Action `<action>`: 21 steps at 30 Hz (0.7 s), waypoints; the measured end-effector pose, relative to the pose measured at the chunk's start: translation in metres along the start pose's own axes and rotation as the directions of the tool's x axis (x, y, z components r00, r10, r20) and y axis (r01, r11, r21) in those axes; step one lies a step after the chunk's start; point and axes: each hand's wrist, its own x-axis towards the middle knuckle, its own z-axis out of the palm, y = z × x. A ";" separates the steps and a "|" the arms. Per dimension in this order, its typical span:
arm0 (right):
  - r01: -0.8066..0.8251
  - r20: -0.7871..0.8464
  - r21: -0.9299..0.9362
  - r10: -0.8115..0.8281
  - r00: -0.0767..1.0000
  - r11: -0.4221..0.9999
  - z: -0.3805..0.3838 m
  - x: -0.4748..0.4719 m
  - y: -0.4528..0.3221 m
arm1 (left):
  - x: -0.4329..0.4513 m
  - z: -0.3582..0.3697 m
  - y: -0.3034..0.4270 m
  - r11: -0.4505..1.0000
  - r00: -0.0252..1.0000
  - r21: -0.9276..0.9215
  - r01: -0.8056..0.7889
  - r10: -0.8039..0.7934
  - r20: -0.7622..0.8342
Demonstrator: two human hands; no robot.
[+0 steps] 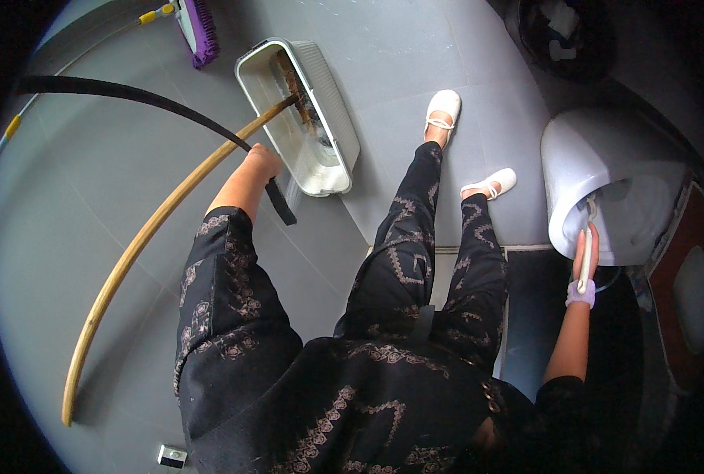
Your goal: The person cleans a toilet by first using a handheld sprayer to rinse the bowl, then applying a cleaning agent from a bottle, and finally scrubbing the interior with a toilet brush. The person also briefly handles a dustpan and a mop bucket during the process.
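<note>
My left hand (pixel 263 161) is closed around a long black pole or strip (pixel 150 102), close to its lower end, beside an open plastic bin. The strip crosses over a long wooden handle (pixel 133 246), whose far end rests inside the bin. On the right, my right hand (pixel 586 252) holds the white handle of a brush (pixel 585 266) along the palm. The brush reaches into the bowl of a white ceramic urinal (pixel 571 160); its head is partly hidden in the bowl. A lilac band is around my right wrist.
The rectangular plastic bin (pixel 343 127) stands on grey floor tiles, with something brown and wet inside. A purple-fringed floor brush (pixel 201 35) lies at the top left. A dark waste bin (pixel 530 44) holding crumpled paper is at the top right. A small white-and-black device (pixel 172 455) sits at the bottom left.
</note>
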 end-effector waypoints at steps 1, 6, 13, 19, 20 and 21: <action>0.004 0.002 -0.005 -0.004 1.000 1.000 -0.001 0.002 0.001 | 0.000 0.001 -0.003 1.000 1.000 0.022 -0.001 0.001 -0.010; 0.003 0.007 0.002 -0.003 1.000 1.000 -0.001 0.004 0.000 | 0.002 0.015 -0.010 0.999 0.999 -0.049 0.023 -0.021 0.043; 0.020 -0.014 0.025 -0.020 1.000 0.999 0.002 0.006 0.006 | -0.016 0.011 -0.009 0.999 0.994 0.048 0.001 0.004 -0.105; 0.007 -0.042 0.042 -0.005 0.999 0.999 0.003 0.007 0.016 | -0.012 -0.004 -0.022 0.939 0.879 -0.236 0.250 -0.322 -0.352; -0.001 -0.040 0.049 0.003 0.999 0.999 0.002 0.005 0.021 | -0.017 -0.018 -0.029 0.941 0.899 -0.259 0.219 -0.298 -0.321; 0.000 -0.030 0.058 0.002 1.000 0.998 0.001 0.006 0.018 | -0.014 -0.019 -0.034 0.924 0.880 -0.279 0.260 -0.346 -0.326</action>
